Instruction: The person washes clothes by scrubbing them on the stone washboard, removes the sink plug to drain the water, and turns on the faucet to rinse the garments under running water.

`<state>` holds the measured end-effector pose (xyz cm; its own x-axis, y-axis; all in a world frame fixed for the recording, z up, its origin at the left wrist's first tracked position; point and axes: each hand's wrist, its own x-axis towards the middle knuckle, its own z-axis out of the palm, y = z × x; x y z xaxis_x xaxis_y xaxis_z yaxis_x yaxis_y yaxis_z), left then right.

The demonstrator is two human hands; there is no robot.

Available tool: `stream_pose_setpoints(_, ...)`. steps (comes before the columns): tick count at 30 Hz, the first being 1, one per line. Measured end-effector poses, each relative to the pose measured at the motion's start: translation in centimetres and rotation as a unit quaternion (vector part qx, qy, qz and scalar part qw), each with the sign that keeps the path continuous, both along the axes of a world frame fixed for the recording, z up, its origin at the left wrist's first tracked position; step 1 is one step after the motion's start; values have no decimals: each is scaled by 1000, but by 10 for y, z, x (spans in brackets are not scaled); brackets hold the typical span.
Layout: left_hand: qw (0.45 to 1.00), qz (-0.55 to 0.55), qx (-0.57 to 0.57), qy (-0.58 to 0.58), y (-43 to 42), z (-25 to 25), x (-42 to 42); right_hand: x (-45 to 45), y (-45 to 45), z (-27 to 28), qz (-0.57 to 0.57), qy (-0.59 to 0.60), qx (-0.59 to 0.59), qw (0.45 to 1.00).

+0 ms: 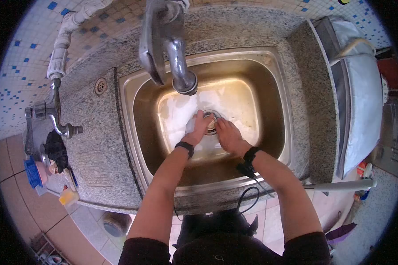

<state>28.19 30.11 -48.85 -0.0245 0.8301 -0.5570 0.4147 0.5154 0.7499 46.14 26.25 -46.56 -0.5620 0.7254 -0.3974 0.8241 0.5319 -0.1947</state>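
A steel sink (265, 110) with wet, yellowish walls is set in a granite counter. Both hands reach down to the round drain strainer (211, 124) at its bottom. My left hand (200, 126) is at the drain's left side, its fingers bent and closed around the strainer's inner part, which is partly hidden. On the right, my right hand (229, 135) has its fingers stretched out, with the tips touching the drain rim. Each wrist wears a black band. Above the basin hangs a metal faucet (184, 81); no water is seen running from it.
A granite drainboard (93, 145) with a small drain hole (101, 86) lies to the left. A second tap (53, 115), a dark cloth (56, 150) and a yellow sponge (68, 197) are beyond it. A granite side panel (311, 101) rises on the right.
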Motion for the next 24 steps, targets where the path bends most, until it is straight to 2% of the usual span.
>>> stream_pose_setpoints(2,999,-35,-5,-24,3,-12,-5,4,-8,-6,30,68,33,997)
stream_pose_setpoints(4,997,-34,54,32,1,-23,0,1,-12,-12,37,62,50,996)
stream_pose_setpoints(8,995,-58,54,56,5,-18,-1,-6,-15,-7,45,27,43,998)
stream_pose_setpoints(10,998,-14,-22,-54,8,-11,-1,-7,-16,-13,41,28,51,997)
stream_pose_setpoints(14,995,-16,-31,-93,7,-6,-4,-10,-19,-16,44,10,62,997)
stream_pose_setpoints(16,998,-17,-49,-30,7,13,0,-9,-14,-9,41,9,46,998)
stream_pose_setpoints(17,998,-16,-45,-31,2,6,-2,-9,-11,-6,40,10,25,999)
stream_pose_setpoints(18,999,-44,17,26,-10,-18,-7,-10,-8,-4,39,10,29,999)
stream_pose_setpoints(19,991,-72,78,84,-15,-6,-9,-11,-7,-2,21,26,3,999)
stream_pose_setpoints(21,988,-107,56,99,-33,15,-15,-12,-4,5,1,43,-22,999)
stream_pose_setpoints(22,946,-216,133,202,-40,19,-18,-11,-3,18,3,44,-36,998)
stream_pose_setpoints(23,876,-319,206,299,-45,21,-22,-12,-2,26,6,45,-50,998)
stream_pose_setpoints(24,875,-320,205,299,-48,15,-28,-12,-4,20,5,46,-51,998)
